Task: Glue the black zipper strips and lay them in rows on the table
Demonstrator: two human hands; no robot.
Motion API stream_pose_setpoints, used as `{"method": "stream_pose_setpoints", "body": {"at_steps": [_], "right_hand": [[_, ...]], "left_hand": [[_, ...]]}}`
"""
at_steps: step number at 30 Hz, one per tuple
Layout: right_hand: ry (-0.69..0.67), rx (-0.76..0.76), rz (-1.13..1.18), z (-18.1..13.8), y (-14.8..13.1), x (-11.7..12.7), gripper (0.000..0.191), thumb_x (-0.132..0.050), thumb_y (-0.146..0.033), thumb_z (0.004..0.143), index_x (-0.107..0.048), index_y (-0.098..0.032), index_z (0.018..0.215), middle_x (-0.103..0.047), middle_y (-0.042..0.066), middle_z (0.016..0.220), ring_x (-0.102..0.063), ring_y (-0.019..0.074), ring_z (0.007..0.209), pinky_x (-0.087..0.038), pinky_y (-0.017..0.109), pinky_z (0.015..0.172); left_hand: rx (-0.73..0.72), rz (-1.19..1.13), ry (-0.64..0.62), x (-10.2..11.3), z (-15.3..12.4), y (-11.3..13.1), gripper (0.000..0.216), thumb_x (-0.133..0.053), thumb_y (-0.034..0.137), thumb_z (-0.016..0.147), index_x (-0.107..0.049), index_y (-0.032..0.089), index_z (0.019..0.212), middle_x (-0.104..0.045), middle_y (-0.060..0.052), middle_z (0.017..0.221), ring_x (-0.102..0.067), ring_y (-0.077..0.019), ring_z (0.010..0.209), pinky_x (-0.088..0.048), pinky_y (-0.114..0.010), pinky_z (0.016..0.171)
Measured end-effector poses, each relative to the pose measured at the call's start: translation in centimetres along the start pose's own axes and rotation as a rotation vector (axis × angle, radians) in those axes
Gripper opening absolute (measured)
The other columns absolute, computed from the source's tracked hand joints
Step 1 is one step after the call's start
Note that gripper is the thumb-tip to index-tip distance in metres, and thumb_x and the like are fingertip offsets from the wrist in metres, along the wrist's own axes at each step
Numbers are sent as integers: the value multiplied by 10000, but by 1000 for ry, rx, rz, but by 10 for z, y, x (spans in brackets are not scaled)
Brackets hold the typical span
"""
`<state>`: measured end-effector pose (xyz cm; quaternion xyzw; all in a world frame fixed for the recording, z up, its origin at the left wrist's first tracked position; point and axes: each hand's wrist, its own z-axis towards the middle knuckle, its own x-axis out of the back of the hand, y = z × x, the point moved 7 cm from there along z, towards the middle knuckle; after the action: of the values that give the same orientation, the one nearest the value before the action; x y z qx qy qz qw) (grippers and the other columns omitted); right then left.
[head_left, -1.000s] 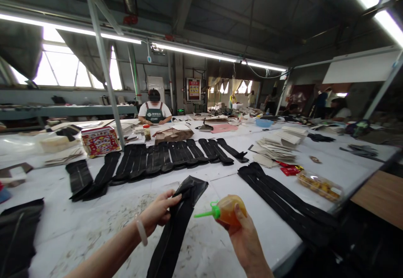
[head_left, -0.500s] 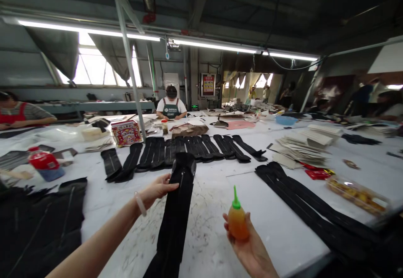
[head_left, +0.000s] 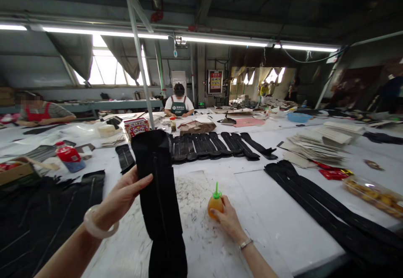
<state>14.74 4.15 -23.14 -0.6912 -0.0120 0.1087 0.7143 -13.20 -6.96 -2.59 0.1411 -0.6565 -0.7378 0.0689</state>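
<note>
"Black strip [head_left: 160, 198] has come nearer the camera; squeeze bottle [head_left: 214, 205] has shifted farther out. State of the hands?"

"Apart. Left hand [head_left: 126, 190] grips the strip, thumb in front; right hand [head_left: 228, 217] encloses the bottle, nozzle [head_left: 216, 190] upward. Contact between bottle and table [head_left: 252, 194]: cannot tell."

"Adjacent items?"

"Beyond both hands, a row of black pieces [head_left: 206, 145]. Right of the right hand, long black strips [head_left: 308, 202], then a plastic box [head_left: 374, 195]. Left of the left hand, a red container [head_left: 68, 155]."
</note>
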Motion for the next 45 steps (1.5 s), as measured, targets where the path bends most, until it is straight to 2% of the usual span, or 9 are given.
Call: {"method": "stream_pose_setpoints", "body": {"at_steps": [3, 9, 15, 21, 29, 33, 37, 43, 45], "right_hand": [[41, 2, -84, -3, -1, 13, 378, -819, -142, 453, -635, -220, 772, -641, -13, 758, -606, 280, 927, -438, 404, 911], [147, -58, -72, -32, -27, 44, 617, -783, -377, 652, -518, -212, 1184, -688, 73, 1030, -630, 269, 1043, -420, 435, 974], [-68, -150, 96, -56, -83, 40, 512, -679, -484, 804, -517, -174, 1177, -750, 93, 910, -732, 227, 799, -520, 407, 835], [-365, -204, 323, -74, -138, 9, 487, -707, -522, 796, -534, -186, 1102, -762, 83, 843, -743, 220, 758, -539, 353, 751], [-464, -109, 129, -69, -179, 11, 469, -663, -555, 811, -615, -170, 1076, -722, 28, 787, -631, 109, 579, -447, 190, 519], [-336, 102, -296, -74, -191, 29, 648, -796, -463, 703, -551, -239, 1259, -673, 81, 1130, -660, 195, 876, -525, 313, 729], [-127, 334, -662, -96, -191, 37, 871, -894, -420, 539, -487, -253, 1291, -580, 105, 1282, -565, 324, 1157, -435, 494, 988], [204, 475, -843, -119, -158, 66, 666, -810, -211, 574, -501, -219, 1164, -515, 150, 1343, -475, 335, 1273, -384, 490, 1063], [256, 497, -889, -117, -154, 86, 636, -776, -209, 588, -512, -225, 1166, -511, 145, 1354, -474, 335, 1271, -383, 489, 1060]], "left_hand": [[-18, -72, 87, -3, -13, 15, 502, -889, 294, 563, -693, 187, 1012, -764, -64, 942, -715, -250, 796, -600, -255, 641], [-57, -237, 126, -32, -17, 21, 343, -825, 152, 622, -696, 162, 940, -760, -55, 871, -717, -216, 707, -610, -230, 599], [-28, -399, 136, -43, 4, 14, 163, -611, 28, 800, -698, 132, 890, -758, -34, 794, -704, -137, 609, -609, -189, 573], [257, -521, 196, -43, 33, -23, 225, -468, 101, 931, -673, 96, 840, -740, -72, 678, -711, -163, 557, -616, -235, 542], [335, -454, 177, -85, 48, -50, 170, -572, 71, 866, -607, 114, 705, -612, -2, 498, -538, -77, 341, -446, -145, 339], [227, -463, 132, -121, 34, -55, 174, -745, 106, 733, -578, 156, 740, -624, 52, 565, -515, -40, 369, -330, -118, 316], [61, -447, -11, -169, 2, -56, 413, -872, 278, 583, -570, 205, 856, -620, 94, 648, -518, -41, 443, -337, -137, 354], [136, -436, -162, -223, -23, -85, 504, -877, 391, 570, -550, 221, 913, -568, 96, 658, -468, -44, 457, -327, -153, 361], [197, -415, -265, -238, -22, -96, 482, -856, 404, 613, -560, 229, 950, -630, 61, 734, -566, -81, 549, -432, -176, 443]]}}
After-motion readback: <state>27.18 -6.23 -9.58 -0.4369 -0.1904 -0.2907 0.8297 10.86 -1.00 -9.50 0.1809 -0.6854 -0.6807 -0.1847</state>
